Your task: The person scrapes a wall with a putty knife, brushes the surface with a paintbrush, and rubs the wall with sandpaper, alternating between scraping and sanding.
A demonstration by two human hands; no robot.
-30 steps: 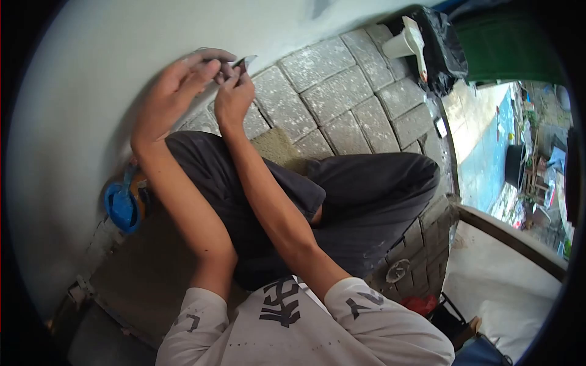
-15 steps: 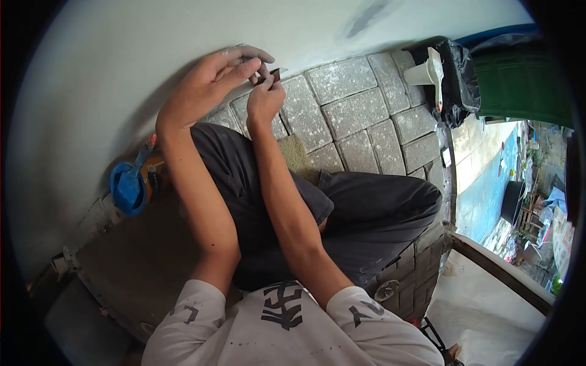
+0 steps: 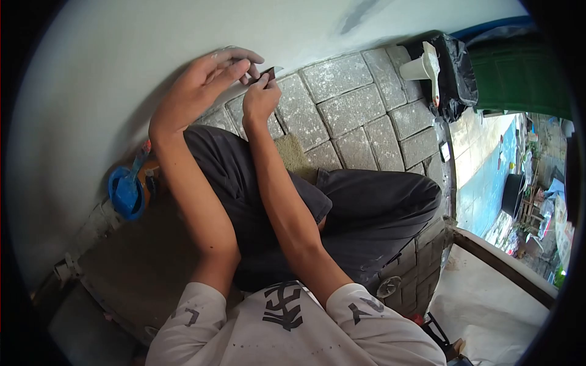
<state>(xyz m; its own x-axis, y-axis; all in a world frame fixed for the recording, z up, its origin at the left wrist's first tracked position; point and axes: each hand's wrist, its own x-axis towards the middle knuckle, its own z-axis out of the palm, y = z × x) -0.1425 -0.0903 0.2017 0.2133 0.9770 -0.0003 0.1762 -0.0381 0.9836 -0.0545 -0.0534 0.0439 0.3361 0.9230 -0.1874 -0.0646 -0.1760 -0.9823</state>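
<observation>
My left hand (image 3: 213, 76) is at the base of the pale wall (image 3: 152, 49), its fingers loosely bent and apart over the palm side. Close to its fingertips, my right hand (image 3: 261, 100) pinches a small dark flat piece (image 3: 270, 73) with a thin light edge near the wall. What lies between the two hands is partly hidden by the fingers. Below the right hand, a tan rough pad (image 3: 293, 152) rests on the grey paving blocks (image 3: 351, 110) beside the dark trousers.
A blue container (image 3: 127, 198) stands at the left against the wall. At the upper right are a white cup (image 3: 415, 70) with a white-coated tool (image 3: 432, 67), a black plastic bag (image 3: 459, 73) and a green surface (image 3: 519, 79). A grey smear (image 3: 363, 15) marks the wall.
Both hands have shifted slightly left along the wall, the dark piece moving with my right hand. The whole view has also shifted a little.
</observation>
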